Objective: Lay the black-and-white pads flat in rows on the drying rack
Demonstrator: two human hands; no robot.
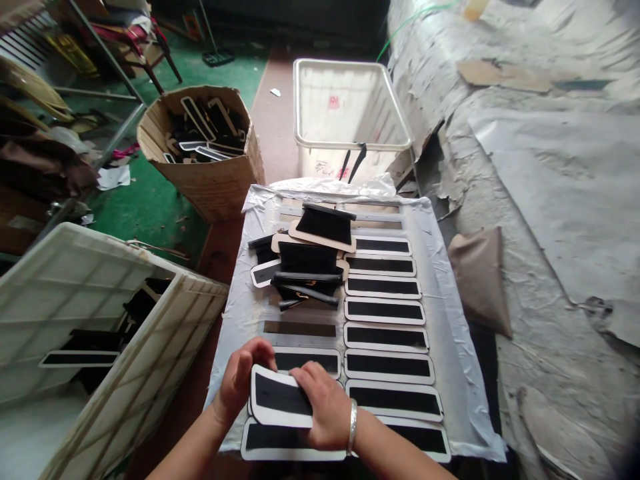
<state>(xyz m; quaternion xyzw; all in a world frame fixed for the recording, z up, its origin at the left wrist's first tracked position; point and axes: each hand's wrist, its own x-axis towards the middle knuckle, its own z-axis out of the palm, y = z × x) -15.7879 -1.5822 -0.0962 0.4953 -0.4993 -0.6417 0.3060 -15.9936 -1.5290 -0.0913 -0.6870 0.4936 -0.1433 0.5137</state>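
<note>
Between my two hands is a white-rimmed panel [280, 393] with a black centre and rounded corners, slightly bent and tilted above the near end of the covered board [233, 373]. My left hand [245, 373] is closed at its upper left end, fingers curled. My right hand [323, 400] grips its right end, thumb along the top edge. Similar panels lie flat in a right-hand column, such as this panel [385, 338], and several lie in the left column. Farther up, black fabric pieces [307, 260] with pale rims and dark bars are piled loosely.
A cardboard box [215, 183] of similar pieces stands ahead left. A white plastic bin [353, 100] is beyond the board. At left, a white crate [135, 373] holds more pieces. A crumpled, covered surface [550, 200] runs along the right, with a brown pouch [480, 280] by its edge.
</note>
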